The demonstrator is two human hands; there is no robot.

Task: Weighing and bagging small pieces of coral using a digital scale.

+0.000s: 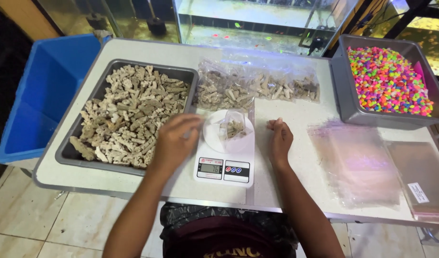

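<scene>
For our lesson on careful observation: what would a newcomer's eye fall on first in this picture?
The grey bin of neon-coloured gravel at the far right of the table stands out first. Next comes the grey tray heaped with pale coral rubble on the left. Between them, a clear bag of coral pieces sits on a small white digital scale, flanked by the left hand and right hand.

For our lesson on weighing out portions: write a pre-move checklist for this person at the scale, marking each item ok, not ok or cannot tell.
1. Clear bag sits on the digital scale: ok.
2. Bag holds coral pieces: ok, only a few.
3. Scale display lit: ok.
4. Left hand holds a coral piece: cannot tell, fingers curled and blurred.
5. Right hand off the scale, resting on the table: ok.
6. Grey tray of coral rubble within reach of the left hand: ok.
</scene>
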